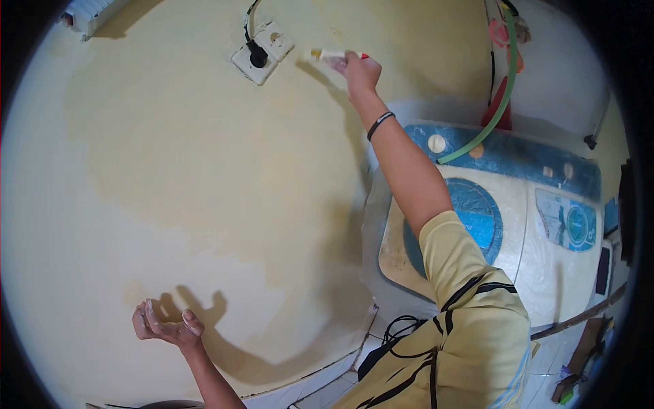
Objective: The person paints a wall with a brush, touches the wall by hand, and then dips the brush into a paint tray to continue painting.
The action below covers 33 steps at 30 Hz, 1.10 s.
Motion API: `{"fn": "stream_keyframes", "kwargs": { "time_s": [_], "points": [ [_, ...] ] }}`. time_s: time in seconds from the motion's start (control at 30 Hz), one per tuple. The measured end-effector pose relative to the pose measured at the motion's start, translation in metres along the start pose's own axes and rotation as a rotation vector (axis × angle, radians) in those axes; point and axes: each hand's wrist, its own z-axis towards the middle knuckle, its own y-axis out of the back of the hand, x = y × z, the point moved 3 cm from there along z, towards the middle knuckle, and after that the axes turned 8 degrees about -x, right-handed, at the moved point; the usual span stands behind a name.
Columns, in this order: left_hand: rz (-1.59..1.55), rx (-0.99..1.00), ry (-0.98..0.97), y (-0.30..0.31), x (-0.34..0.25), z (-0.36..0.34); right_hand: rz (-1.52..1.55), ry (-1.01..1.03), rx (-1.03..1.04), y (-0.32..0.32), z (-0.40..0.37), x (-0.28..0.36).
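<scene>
My right hand point(362, 71) reaches up to the wall, its fingers wrapped round a paintbrush point(335, 54) with a whitish handle and a red end. The brush's yellowish tip points left, just right of a double wall socket point(264, 53). A black plug point(257, 56) sits in the lower-left half of that socket. Low on the left, my left hand point(167, 327) is in front of the wall with nothing in it; its fingers are curled, the thumb is apart and the fingertips look smeared white. Darker yellow covers the upper middle of the wall point(204, 150), with paler areas around it.
A twin-tub washing machine point(555, 279) with a blue panel stands at the right, beneath my right arm. A green hose point(503, 109) runs down to its panel. A black cable point(403, 327) lies near the tiled floor. A white fixture point(90, 15) is on the wall at upper left.
</scene>
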Motion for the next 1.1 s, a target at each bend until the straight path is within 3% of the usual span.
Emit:
{"fn": "stream_keyframes", "kwargs": {
  "time_s": [0.03, 0.13, 0.2, 0.27, 0.33, 0.43, 0.57, 0.67, 0.73, 0.8, 0.87, 0.97, 1.1],
  "points": [
    [-0.001, 0.0, 0.005, 0.001, 0.0, -0.001, 0.505, -0.173, -0.021, -0.003, 0.003, -0.001],
    [0.009, -0.004, 0.012, 0.001, 0.003, -0.003, 0.428, -0.281, -0.099, 0.011, 0.0, -0.033],
    [0.017, -0.014, 0.013, -0.002, 0.004, -0.002, 0.269, -0.297, -0.108, 0.041, 0.006, -0.087],
    [-0.008, -0.027, 0.007, -0.003, 0.004, -0.001, -0.209, -0.163, -0.208, 0.085, 0.001, -0.106],
    [-0.029, -0.034, 0.003, -0.001, 0.002, -0.001, -0.833, 0.114, -0.287, 0.114, -0.009, -0.097],
    [0.039, -0.007, -0.008, -0.001, 0.003, -0.001, -0.86, 0.168, -0.232, 0.105, -0.023, -0.093],
    [0.048, -0.013, -0.019, -0.002, 0.004, -0.002, -0.651, 0.245, 0.022, 0.033, -0.055, -0.03],
    [0.036, -0.019, -0.011, -0.002, 0.002, -0.001, -0.506, 0.334, 0.006, 0.011, -0.057, -0.002],
    [0.047, -0.025, 0.001, -0.001, 0.001, 0.0, 0.394, 0.001, 0.045, 0.003, -0.043, -0.005],
    [0.083, -0.011, -0.017, 0.001, -0.002, 0.003, 0.364, 0.046, 0.005, 0.004, -0.036, -0.007],
    [0.097, -0.027, -0.023, 0.003, -0.002, 0.006, -0.117, 0.39, -0.044, 0.007, -0.042, -0.007],
    [0.11, -0.04, -0.03, -0.001, 0.0, 0.002, -0.256, 0.602, 0.178, 0.004, -0.094, -0.001],
    [0.13, -0.038, -0.037, 0.0, 0.0, 0.003, 0.063, 0.4, 0.389, 0.017, -0.125, 0.006]
  ]
}}
